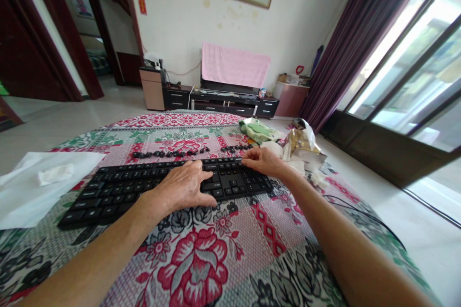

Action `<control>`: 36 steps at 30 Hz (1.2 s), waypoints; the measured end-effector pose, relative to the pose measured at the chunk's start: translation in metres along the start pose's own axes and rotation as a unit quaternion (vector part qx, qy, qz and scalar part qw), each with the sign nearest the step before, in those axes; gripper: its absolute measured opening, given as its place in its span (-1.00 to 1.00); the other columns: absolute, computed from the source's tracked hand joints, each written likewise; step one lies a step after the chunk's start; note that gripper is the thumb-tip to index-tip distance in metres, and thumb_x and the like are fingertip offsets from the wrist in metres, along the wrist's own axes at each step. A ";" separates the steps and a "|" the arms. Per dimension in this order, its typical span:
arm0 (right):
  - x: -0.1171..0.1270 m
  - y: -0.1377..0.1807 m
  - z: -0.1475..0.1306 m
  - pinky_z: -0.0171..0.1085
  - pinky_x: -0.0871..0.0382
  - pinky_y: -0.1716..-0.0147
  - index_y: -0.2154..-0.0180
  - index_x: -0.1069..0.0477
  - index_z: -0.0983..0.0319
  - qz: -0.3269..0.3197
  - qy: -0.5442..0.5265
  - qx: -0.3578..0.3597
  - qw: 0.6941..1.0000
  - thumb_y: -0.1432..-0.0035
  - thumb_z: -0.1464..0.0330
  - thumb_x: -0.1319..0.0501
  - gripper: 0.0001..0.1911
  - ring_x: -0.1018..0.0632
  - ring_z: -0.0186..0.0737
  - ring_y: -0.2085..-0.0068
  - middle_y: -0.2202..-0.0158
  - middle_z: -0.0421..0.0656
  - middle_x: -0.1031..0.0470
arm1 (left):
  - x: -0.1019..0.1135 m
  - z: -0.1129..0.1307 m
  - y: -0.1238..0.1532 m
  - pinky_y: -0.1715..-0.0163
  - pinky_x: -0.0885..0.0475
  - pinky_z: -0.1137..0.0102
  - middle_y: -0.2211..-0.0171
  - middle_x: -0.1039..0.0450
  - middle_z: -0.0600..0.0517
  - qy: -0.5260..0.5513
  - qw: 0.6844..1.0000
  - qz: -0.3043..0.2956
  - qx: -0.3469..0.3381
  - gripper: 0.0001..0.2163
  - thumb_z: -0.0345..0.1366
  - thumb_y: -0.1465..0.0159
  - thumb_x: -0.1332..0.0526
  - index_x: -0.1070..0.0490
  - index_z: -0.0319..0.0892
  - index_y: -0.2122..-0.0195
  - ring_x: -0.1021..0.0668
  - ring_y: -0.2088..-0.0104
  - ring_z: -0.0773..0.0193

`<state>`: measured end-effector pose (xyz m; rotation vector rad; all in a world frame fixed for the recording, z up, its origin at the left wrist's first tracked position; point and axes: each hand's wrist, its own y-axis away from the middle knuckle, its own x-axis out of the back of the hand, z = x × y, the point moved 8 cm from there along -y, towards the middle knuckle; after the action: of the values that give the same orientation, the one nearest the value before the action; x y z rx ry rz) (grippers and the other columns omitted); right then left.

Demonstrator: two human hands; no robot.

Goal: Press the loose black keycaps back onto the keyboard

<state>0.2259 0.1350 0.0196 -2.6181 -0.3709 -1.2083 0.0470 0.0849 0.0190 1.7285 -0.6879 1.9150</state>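
A black keyboard point(118, 192) lies across a table covered by a floral cloth point(201, 259). My left hand point(183, 186) rests flat on the middle of the keyboard, fingers spread over the keys. My right hand point(262, 160) is at the keyboard's far right corner, fingertips curled and pressed on the top row of keys; whether it pinches anything is hidden. Just behind the keyboard runs a row of several loose black keycaps point(169, 153).
A white sheet with a crumpled tissue point(54, 175) lies at the left edge. A green packet point(257, 130), a crumpled gold-and-white wrapper point(304, 141) and white tissues sit at the far right. A black cable point(345, 208) trails off the table's right side.
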 end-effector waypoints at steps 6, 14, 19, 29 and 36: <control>-0.006 0.004 0.001 -0.37 -0.24 0.56 0.44 -0.32 0.23 -0.031 -0.118 -0.052 0.991 -0.01 0.15 -0.07 -0.73 -0.32 -0.39 0.53 0.53 -0.19 -0.33 | 0.000 -0.001 0.000 0.33 -0.25 0.34 0.31 -0.26 -0.04 -0.002 1.000 -0.009 0.010 -0.36 0.21 0.08 -0.04 -0.29 -0.05 0.04 -0.34 0.28 0.16; -0.012 0.011 0.002 -0.38 -0.26 0.55 0.40 -0.24 0.22 -0.081 -0.277 -0.063 0.955 -0.02 0.14 -0.08 -0.74 -0.40 -0.38 0.47 0.37 -0.13 -0.41 | -0.002 -0.001 0.000 0.32 -0.25 0.35 0.31 -0.26 -0.04 -0.005 1.000 0.002 -0.001 -0.36 0.21 0.07 -0.02 -0.27 -0.05 0.03 -0.35 0.28 0.17; -0.008 0.009 0.006 -0.40 -0.27 0.56 0.37 -0.25 0.22 -0.049 -0.257 -0.075 0.962 -0.04 0.14 -0.06 -0.74 -0.40 -0.40 0.48 0.39 -0.14 -0.42 | -0.001 -0.001 0.000 0.35 -0.25 0.37 0.32 -0.25 -0.03 -0.008 1.000 0.003 0.002 -0.38 0.21 0.06 -0.02 -0.28 -0.04 0.04 -0.35 0.29 0.18; 0.001 0.006 0.010 -0.30 -0.37 0.47 0.14 -0.30 0.20 -0.009 -0.140 -0.055 0.989 0.07 0.28 -0.16 -0.62 -0.41 -0.35 0.48 0.50 -0.20 -0.37 | -0.001 -0.001 0.000 0.35 -0.26 0.36 0.32 -0.24 -0.03 -0.012 1.000 0.003 0.003 -0.37 0.21 0.07 -0.02 -0.29 -0.05 0.05 -0.34 0.28 0.17; -0.002 0.002 0.016 -0.28 -0.38 0.38 0.13 -0.29 0.18 -0.001 -0.106 -0.061 0.992 0.05 0.29 -0.14 -0.63 -0.47 -0.31 0.39 0.41 -0.17 -0.46 | 0.001 0.000 0.001 0.38 -0.25 0.37 0.35 -0.23 -0.03 -0.009 1.000 0.013 -0.003 -0.40 0.21 0.07 -0.03 -0.31 -0.04 0.08 -0.33 0.31 0.18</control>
<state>0.2361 0.1380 0.0076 -2.8618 -0.3483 -0.9842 0.0461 0.0837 0.0203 1.7428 -0.7263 1.9146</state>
